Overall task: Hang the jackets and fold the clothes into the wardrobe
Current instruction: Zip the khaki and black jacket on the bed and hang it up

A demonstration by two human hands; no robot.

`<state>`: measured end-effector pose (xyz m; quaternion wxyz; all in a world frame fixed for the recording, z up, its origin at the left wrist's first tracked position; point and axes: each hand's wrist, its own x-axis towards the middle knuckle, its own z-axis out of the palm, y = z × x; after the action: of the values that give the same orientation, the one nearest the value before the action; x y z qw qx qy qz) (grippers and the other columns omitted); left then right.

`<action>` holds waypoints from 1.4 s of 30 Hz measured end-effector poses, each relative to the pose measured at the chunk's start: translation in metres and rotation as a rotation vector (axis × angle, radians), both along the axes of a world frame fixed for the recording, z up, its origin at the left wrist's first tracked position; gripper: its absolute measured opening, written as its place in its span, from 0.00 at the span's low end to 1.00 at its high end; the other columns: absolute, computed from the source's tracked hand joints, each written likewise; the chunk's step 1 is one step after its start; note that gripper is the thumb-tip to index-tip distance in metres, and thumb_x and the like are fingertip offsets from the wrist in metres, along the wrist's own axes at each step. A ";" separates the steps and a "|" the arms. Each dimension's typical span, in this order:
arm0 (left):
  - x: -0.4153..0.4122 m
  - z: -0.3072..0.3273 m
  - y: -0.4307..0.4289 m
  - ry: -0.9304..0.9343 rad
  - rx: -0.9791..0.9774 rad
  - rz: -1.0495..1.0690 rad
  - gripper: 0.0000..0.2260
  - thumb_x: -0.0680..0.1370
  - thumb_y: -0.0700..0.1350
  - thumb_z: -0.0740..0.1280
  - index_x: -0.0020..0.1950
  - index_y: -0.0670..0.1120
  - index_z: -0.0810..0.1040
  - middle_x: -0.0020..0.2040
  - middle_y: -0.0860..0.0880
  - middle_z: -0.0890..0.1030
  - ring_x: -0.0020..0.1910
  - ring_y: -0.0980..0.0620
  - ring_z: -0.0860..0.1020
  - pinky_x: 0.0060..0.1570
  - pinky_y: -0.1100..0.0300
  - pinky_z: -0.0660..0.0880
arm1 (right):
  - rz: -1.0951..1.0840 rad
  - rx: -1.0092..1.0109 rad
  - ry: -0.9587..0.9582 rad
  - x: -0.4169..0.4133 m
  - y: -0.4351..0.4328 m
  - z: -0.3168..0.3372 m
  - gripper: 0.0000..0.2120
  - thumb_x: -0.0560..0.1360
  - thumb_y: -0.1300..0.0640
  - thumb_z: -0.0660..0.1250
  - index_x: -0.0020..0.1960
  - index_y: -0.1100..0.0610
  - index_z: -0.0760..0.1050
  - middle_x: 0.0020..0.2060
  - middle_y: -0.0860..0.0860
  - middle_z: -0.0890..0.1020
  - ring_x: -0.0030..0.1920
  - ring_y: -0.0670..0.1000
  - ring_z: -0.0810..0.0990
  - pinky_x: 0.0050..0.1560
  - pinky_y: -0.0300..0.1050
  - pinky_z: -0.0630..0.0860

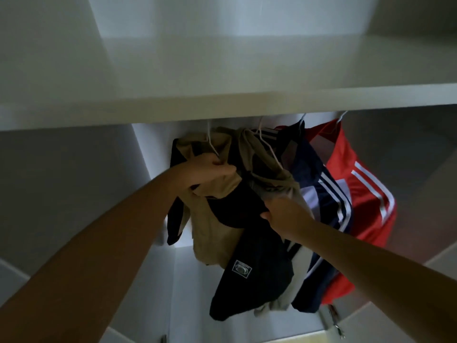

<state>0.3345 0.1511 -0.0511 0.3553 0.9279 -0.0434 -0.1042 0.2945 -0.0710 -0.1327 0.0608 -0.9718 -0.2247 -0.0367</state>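
The left hand (207, 170) is clutching the tan-and-black jacket (210, 231) at its white hanger (213, 147); the right hand (286, 216) is pinching its black panel.

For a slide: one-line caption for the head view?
Left hand and right hand grip a tan-and-black jacket beside a navy jacket and a red jacket.

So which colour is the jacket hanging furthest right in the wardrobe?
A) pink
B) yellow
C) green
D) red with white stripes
D: the red jacket with white stripes hangs furthest right, past the navy striped jacket and the beige and black jacket that the left hand and right hand grip.
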 end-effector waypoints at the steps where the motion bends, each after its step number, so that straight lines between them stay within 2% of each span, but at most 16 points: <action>1: 0.003 0.006 -0.002 -0.054 0.029 -0.005 0.12 0.79 0.51 0.63 0.42 0.44 0.73 0.38 0.48 0.73 0.37 0.54 0.71 0.37 0.63 0.65 | 0.007 0.004 0.037 -0.005 0.003 0.007 0.13 0.81 0.50 0.58 0.54 0.59 0.72 0.49 0.54 0.77 0.52 0.54 0.76 0.44 0.41 0.59; 4: 0.005 0.023 -0.003 -0.206 -0.239 0.104 0.07 0.80 0.48 0.62 0.44 0.48 0.73 0.40 0.52 0.73 0.39 0.57 0.72 0.38 0.67 0.65 | 0.038 0.108 -0.073 -0.023 0.006 0.023 0.11 0.79 0.52 0.62 0.54 0.60 0.74 0.42 0.56 0.80 0.46 0.58 0.78 0.45 0.48 0.68; 6: 0.001 0.021 -0.002 -0.096 -0.326 0.165 0.07 0.81 0.49 0.61 0.53 0.48 0.74 0.49 0.50 0.76 0.48 0.52 0.73 0.42 0.64 0.68 | 0.077 0.076 -0.111 -0.039 0.010 0.026 0.12 0.79 0.53 0.62 0.57 0.60 0.75 0.43 0.58 0.81 0.46 0.60 0.78 0.46 0.50 0.71; 9: -0.004 0.015 -0.005 0.066 -0.224 0.193 0.24 0.79 0.54 0.62 0.72 0.45 0.66 0.68 0.44 0.70 0.63 0.45 0.71 0.57 0.57 0.68 | 0.118 -0.024 0.054 -0.048 0.018 0.032 0.11 0.81 0.52 0.57 0.53 0.58 0.73 0.47 0.56 0.80 0.49 0.56 0.78 0.44 0.47 0.69; 11: -0.005 0.018 -0.005 -0.016 -0.167 0.134 0.21 0.78 0.54 0.64 0.66 0.44 0.71 0.60 0.47 0.76 0.60 0.46 0.74 0.55 0.59 0.72 | 0.137 -0.051 0.142 -0.043 0.025 0.042 0.08 0.81 0.52 0.57 0.50 0.56 0.70 0.47 0.54 0.77 0.50 0.56 0.76 0.42 0.46 0.65; 14: -0.018 0.020 -0.008 -0.166 -0.231 0.029 0.07 0.80 0.45 0.63 0.44 0.44 0.74 0.39 0.49 0.75 0.41 0.52 0.74 0.38 0.62 0.68 | 0.125 -0.061 0.321 -0.040 0.037 0.047 0.10 0.80 0.48 0.58 0.52 0.55 0.67 0.43 0.50 0.72 0.52 0.57 0.77 0.42 0.46 0.65; 18: -0.036 0.009 -0.003 -0.188 -0.411 0.014 0.05 0.81 0.42 0.60 0.49 0.41 0.74 0.45 0.42 0.74 0.44 0.49 0.73 0.44 0.59 0.68 | -0.049 0.260 0.532 -0.031 0.061 0.056 0.31 0.76 0.40 0.60 0.72 0.55 0.58 0.52 0.52 0.76 0.50 0.53 0.77 0.39 0.41 0.68; 21: -0.039 -0.001 0.009 -0.148 -0.516 0.048 0.07 0.81 0.44 0.60 0.49 0.42 0.76 0.47 0.46 0.77 0.45 0.53 0.75 0.48 0.59 0.71 | -0.114 0.284 0.485 -0.026 0.079 0.048 0.19 0.81 0.52 0.56 0.67 0.63 0.62 0.38 0.51 0.72 0.33 0.47 0.69 0.27 0.36 0.62; 23: -0.038 -0.004 0.021 -0.123 -0.571 0.170 0.08 0.80 0.48 0.61 0.44 0.50 0.77 0.43 0.51 0.78 0.43 0.55 0.76 0.45 0.62 0.72 | -0.117 0.279 0.472 -0.027 0.088 0.039 0.18 0.82 0.56 0.54 0.70 0.62 0.61 0.48 0.55 0.77 0.33 0.46 0.67 0.26 0.34 0.60; 25: -0.029 -0.008 0.037 -0.230 -0.471 0.362 0.12 0.80 0.49 0.61 0.37 0.50 0.76 0.37 0.50 0.77 0.39 0.52 0.76 0.38 0.61 0.71 | -0.113 0.262 0.470 -0.026 0.094 0.034 0.21 0.82 0.57 0.53 0.75 0.59 0.56 0.61 0.58 0.75 0.39 0.49 0.73 0.31 0.34 0.62; 28: -0.006 -0.013 0.058 -0.372 -0.166 0.519 0.11 0.77 0.49 0.62 0.44 0.41 0.76 0.38 0.46 0.77 0.38 0.47 0.76 0.34 0.57 0.73 | -0.115 0.241 0.468 -0.018 0.096 0.029 0.25 0.82 0.57 0.52 0.77 0.57 0.50 0.62 0.58 0.74 0.44 0.52 0.76 0.32 0.36 0.64; 30: 0.007 -0.015 0.061 -0.261 -0.146 0.574 0.18 0.74 0.53 0.66 0.55 0.41 0.72 0.42 0.47 0.75 0.38 0.50 0.76 0.31 0.60 0.70 | -0.142 0.233 0.464 -0.013 0.097 0.025 0.26 0.82 0.57 0.52 0.77 0.56 0.49 0.62 0.57 0.74 0.40 0.50 0.73 0.32 0.36 0.65; 32: 0.019 -0.018 0.056 -0.099 -0.176 0.554 0.24 0.73 0.55 0.69 0.59 0.41 0.68 0.50 0.45 0.75 0.44 0.48 0.76 0.37 0.59 0.74 | -0.199 0.226 0.479 -0.009 0.098 0.024 0.26 0.82 0.58 0.52 0.78 0.56 0.49 0.66 0.57 0.71 0.51 0.54 0.76 0.44 0.38 0.71; 36: 0.040 -0.027 0.046 0.073 0.104 0.371 0.10 0.79 0.48 0.63 0.41 0.44 0.72 0.52 0.41 0.79 0.39 0.50 0.75 0.32 0.61 0.69 | -0.221 0.204 0.417 -0.010 0.097 0.032 0.19 0.78 0.62 0.55 0.68 0.59 0.65 0.56 0.59 0.76 0.52 0.60 0.78 0.50 0.49 0.75; 40: 0.041 -0.037 0.046 0.161 0.296 0.373 0.17 0.80 0.49 0.62 0.61 0.38 0.73 0.58 0.39 0.77 0.56 0.42 0.77 0.58 0.49 0.74 | -0.212 0.195 0.360 -0.011 0.093 0.033 0.16 0.77 0.62 0.56 0.64 0.59 0.68 0.51 0.58 0.77 0.51 0.60 0.78 0.51 0.53 0.76; 42: 0.037 -0.040 0.050 0.072 0.293 0.432 0.18 0.79 0.52 0.62 0.59 0.39 0.74 0.53 0.40 0.78 0.54 0.42 0.77 0.58 0.49 0.74 | -0.227 0.225 0.387 -0.010 0.093 0.032 0.16 0.78 0.61 0.55 0.66 0.58 0.67 0.54 0.58 0.77 0.52 0.59 0.77 0.51 0.51 0.75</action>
<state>0.3718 0.2009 -0.0915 0.2327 0.9528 0.1841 -0.0638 0.2849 0.0223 -0.1005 0.2059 -0.9669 -0.0929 0.1185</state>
